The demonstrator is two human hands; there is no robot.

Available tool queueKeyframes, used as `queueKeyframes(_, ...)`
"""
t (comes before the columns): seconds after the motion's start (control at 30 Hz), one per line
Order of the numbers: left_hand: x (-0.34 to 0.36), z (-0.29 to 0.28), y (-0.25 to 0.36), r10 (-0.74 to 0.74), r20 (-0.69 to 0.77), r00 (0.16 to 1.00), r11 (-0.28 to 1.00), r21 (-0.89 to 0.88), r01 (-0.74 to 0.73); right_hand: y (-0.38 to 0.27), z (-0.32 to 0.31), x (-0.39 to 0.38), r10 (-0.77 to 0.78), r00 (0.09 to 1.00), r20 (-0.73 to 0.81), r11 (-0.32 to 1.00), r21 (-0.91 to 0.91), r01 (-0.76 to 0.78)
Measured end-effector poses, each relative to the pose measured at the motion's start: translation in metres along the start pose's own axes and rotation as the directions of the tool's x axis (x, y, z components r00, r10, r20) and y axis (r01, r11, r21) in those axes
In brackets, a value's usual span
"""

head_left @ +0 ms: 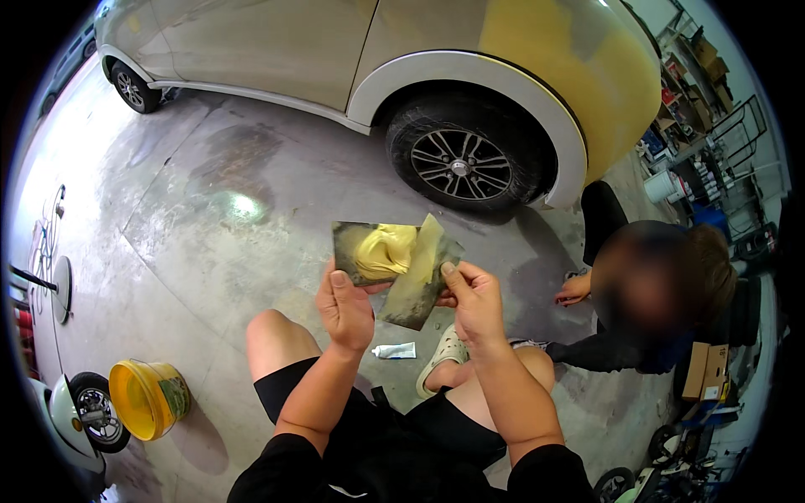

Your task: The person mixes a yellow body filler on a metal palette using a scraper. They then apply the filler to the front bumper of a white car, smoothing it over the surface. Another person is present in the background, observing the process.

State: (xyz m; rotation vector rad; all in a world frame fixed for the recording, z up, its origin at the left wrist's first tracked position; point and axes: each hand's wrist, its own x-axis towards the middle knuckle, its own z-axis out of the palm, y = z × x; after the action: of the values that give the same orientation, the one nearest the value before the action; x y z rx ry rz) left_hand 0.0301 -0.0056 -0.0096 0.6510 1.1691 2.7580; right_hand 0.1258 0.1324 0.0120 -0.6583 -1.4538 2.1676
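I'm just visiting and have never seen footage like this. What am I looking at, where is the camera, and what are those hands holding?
There is no machine here: a person wears a wide fisheye camera on the head, looking down, so straight lines bend near the rim. The two bare forearms rising from the bottom are the wearer's own. The left hand grips a dark flat board with a lump of yellow paste on it. The right hand holds a second smeared flat plate, tilted against the first. The person sits on a grey concrete floor beside a pale car, near its rear wheel. On the floor lie a small white tube and a yellow tub tipped on its side. Another person crouches at the right.
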Motion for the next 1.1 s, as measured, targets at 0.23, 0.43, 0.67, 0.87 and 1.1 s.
queueKeyframes(0.23,-0.004,0.015,0.023,-0.085,0.409,0.908,0.741,0.635,-0.217,-0.017,-0.005,0.006,-0.212,0.977,-0.037,0.974,0.079,0.215)
queueKeyframes(0.43,-0.003,0.003,0.013,-0.270,0.355,0.895,0.894,0.437,0.096,-0.063,-0.019,0.011,-0.378,0.886,-0.270,0.852,0.272,0.446)
queueKeyframes(0.67,0.000,0.007,0.008,-0.206,0.018,0.978,0.923,0.336,0.188,-0.021,-0.015,-0.010,-0.468,0.871,0.145,0.811,-0.321,0.489)
queueKeyframes(0.87,0.000,-0.011,-0.001,-0.104,-0.079,0.991,0.953,0.276,0.122,-0.029,-0.014,-0.007,-0.466,0.844,0.267,0.398,-0.788,0.469)
queueKeyframes(1.1,-0.016,0.009,-0.002,-0.190,-0.038,0.981,0.982,-0.028,0.189,-0.008,0.009,-0.018,-0.678,0.459,0.574,-0.062,-0.667,0.742)
